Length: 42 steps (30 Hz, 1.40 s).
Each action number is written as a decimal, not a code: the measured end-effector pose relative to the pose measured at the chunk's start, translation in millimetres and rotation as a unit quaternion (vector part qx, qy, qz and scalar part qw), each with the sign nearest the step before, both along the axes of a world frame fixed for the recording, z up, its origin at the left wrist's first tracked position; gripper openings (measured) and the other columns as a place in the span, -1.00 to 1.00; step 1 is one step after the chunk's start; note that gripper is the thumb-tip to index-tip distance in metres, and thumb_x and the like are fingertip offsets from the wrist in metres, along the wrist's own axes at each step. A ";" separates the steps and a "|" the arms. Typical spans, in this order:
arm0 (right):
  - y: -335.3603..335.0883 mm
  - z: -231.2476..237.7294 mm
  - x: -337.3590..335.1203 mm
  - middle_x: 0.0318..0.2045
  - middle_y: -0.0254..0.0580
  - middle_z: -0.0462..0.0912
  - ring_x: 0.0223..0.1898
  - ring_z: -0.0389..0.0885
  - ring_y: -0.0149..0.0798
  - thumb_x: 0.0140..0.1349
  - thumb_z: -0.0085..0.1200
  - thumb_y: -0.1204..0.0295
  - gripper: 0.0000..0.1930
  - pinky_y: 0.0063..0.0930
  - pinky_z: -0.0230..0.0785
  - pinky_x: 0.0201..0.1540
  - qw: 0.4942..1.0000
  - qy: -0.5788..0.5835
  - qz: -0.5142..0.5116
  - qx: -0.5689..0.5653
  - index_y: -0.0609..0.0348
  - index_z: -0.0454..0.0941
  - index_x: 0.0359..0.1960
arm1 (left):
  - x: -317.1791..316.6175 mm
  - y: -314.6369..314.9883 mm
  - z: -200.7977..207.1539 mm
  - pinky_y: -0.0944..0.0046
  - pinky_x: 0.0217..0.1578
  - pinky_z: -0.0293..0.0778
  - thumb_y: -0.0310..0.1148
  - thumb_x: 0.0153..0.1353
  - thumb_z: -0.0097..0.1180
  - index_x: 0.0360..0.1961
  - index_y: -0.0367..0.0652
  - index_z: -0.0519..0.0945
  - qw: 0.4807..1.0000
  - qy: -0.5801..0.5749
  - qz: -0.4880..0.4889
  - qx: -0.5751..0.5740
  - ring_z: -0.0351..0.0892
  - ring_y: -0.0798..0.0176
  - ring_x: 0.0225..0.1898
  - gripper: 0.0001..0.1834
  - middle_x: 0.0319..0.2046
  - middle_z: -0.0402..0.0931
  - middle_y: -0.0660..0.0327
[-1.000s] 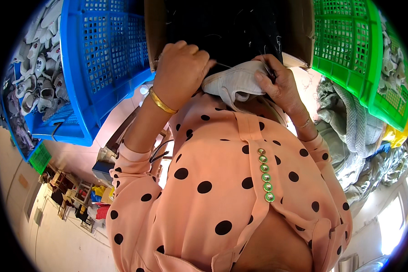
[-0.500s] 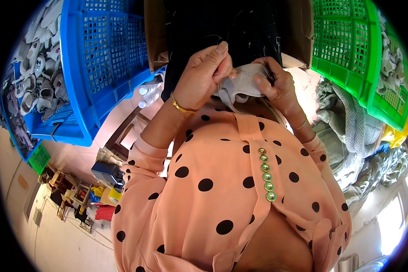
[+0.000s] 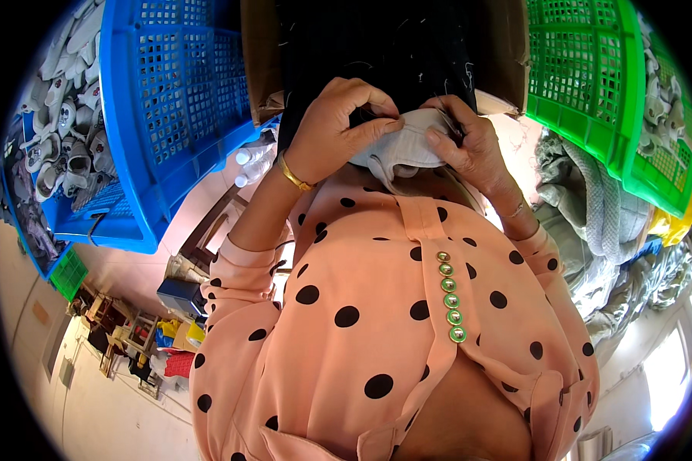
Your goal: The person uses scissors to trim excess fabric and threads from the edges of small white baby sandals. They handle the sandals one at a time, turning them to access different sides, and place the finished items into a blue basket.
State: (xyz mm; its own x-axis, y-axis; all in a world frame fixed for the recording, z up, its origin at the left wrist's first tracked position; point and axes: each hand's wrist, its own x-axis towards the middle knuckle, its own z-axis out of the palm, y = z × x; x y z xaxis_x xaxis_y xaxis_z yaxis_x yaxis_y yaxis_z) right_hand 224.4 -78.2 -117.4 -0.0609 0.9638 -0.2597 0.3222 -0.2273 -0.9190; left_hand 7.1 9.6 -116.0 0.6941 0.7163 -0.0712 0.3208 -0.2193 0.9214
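Observation:
A light grey fabric shoe upper [image 3: 411, 146], small and curved with a cut-out opening, is held between my hands above my lap. My right hand [image 3: 473, 150] grips its right end, thumb on the near face and fingers behind. My left hand [image 3: 342, 119] is closed in a pinch at its upper left edge, thumb and forefinger meeting on the fabric. The other left fingers are mostly hidden. Whether a thread is also in that pinch is too small to tell.
A blue crate [image 3: 131, 154] with several small grey shoes [image 3: 73, 146] stands at left. At right is a green crate [image 3: 630, 146] holding similar pieces. Open cardboard [image 3: 261, 69] flanks black cloth [image 3: 377, 46] with thread scraps. Clear bottles [image 3: 250, 165] lie at left; grey fabric [image 3: 584, 200] is heaped at right.
My left hand has come down from a raised fist beside the shoe upper to a pinch at its edge. My right hand keeps its grip and has barely moved.

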 end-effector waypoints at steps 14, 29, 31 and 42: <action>4.4 -1.8 -1.1 -0.40 -0.11 0.64 -0.43 0.62 -0.31 0.13 0.22 0.18 -0.56 -0.52 0.45 -0.30 1.000 0.014 -0.010 0.011 0.20 0.48 -0.06 | 5.5 -17.7 4.0 0.55 -0.34 0.35 -0.40 0.34 0.03 -0.26 -0.22 0.44 0.967 -0.072 0.091 -0.226 0.37 0.52 -0.40 -0.89 -0.36 0.51 0.30; 2.2 7.3 1.9 -0.23 -0.16 0.60 -0.21 0.56 -0.33 0.16 0.14 0.21 -0.57 -0.51 0.39 -0.06 0.997 -0.020 0.037 -0.068 0.20 0.44 -0.01 | -16.2 14.3 29.0 0.45 -0.35 0.37 -0.50 0.19 0.18 -0.28 -0.17 0.57 0.981 0.103 -0.164 -0.010 0.43 0.50 -0.41 -0.93 -0.57 0.51 0.36; 3.6 7.6 1.5 -0.23 -0.15 0.61 -0.20 0.57 -0.32 0.16 0.14 0.22 -0.57 -0.50 0.40 -0.06 0.997 -0.025 0.044 -0.059 0.20 0.44 -0.01 | -14.6 19.8 27.7 0.44 -0.29 0.39 -0.51 0.19 0.18 -0.30 -0.17 0.59 0.960 0.140 -0.207 0.124 0.44 0.50 -0.36 -0.94 -0.54 0.52 0.37; -0.2 -0.9 3.2 -0.46 -0.05 0.63 -0.46 0.65 -0.14 0.12 0.21 0.16 -0.55 -0.44 0.47 -0.33 0.999 -0.031 0.008 0.025 0.17 0.47 -0.06 | 2.0 23.4 28.2 0.50 -0.56 0.28 -0.34 0.33 0.06 -0.09 -0.21 0.42 0.942 -0.105 -0.036 -0.316 0.35 0.49 -0.56 -0.78 -0.52 0.45 0.27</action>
